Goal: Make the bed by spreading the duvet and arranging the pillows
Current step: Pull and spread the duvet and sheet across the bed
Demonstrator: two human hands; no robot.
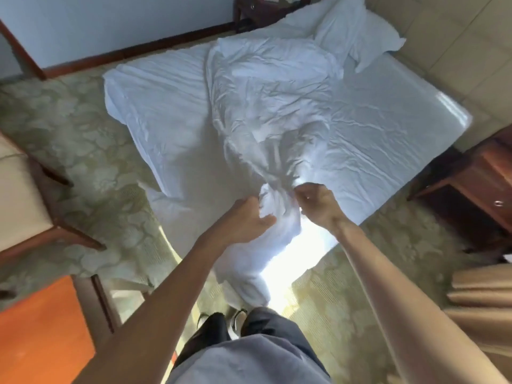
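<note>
Carpeted bedroom, both arms outstretched, left hand (250, 217) and right hand (314, 202) apparently each clenching bunched duvet (274, 106)

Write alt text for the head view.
Both hands, the left hand and right hand, grip a bunched end of a crumpled white duvet at the foot of a bed. A pillow lies at the far end.

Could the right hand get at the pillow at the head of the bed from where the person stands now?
Probably not. The right hand grips the bunched duvet at the foot of the bed, while the pillow lies at the far end, beyond the whole mattress. Nothing blocks it; it just looks too far.
</note>
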